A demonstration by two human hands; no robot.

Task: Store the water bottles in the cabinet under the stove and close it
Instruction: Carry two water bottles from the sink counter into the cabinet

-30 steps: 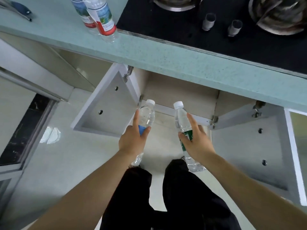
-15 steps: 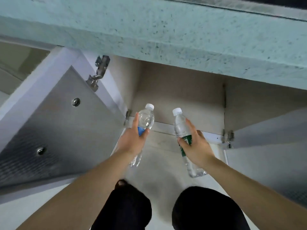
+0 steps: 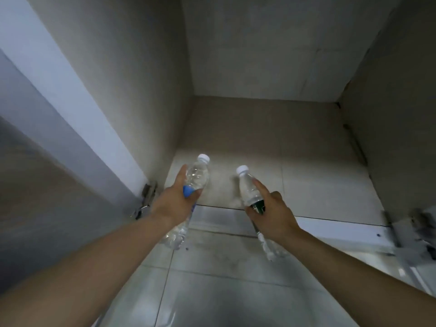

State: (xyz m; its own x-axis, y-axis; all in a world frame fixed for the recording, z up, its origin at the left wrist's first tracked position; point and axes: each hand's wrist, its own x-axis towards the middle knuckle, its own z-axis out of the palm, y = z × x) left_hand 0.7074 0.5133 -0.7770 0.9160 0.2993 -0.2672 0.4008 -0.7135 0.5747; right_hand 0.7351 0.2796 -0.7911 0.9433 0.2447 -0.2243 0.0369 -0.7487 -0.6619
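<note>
So both hands are out in front of the open beige-walled cabinet (image 3: pixel 271 128), and each one's got a bottle. The left hand (image 3: pixel 171 205) is wrapped round a clear plastic water bottle with a blue label and white cap (image 3: pixel 197 177), one finger lying straight up the bottle's left side and the thumb hooked across the blue label. The right hand (image 3: pixel 273 215) grips a slimmer clear plastic bottle with a green label and white cap (image 3: pixel 247 188), index finger stretched along its right side, thumb tucked under by the green band, the rest curled round the middle. Both bottles are tilted, with the caps poking out past the fingertips toward the inside of the cabinet and the bases sticking out behind the palms, over the pale grey tiled floor (image 3: pixel 212 291). The two caps sit near each other but apart, with bare cabinet bottom between them. Just beyond the fingertips is the front edge of the cabinet's bottom panel. Off to the left of the left-hand fingers there's a metal hinge (image 3: pixel 146 197) and the grey-white cabinet door (image 3: pixel 47 128) swung open. Well to the right of the right-hand fingers there's another metal hinge (image 3: pixel 422 223), pretty blurry.
</note>
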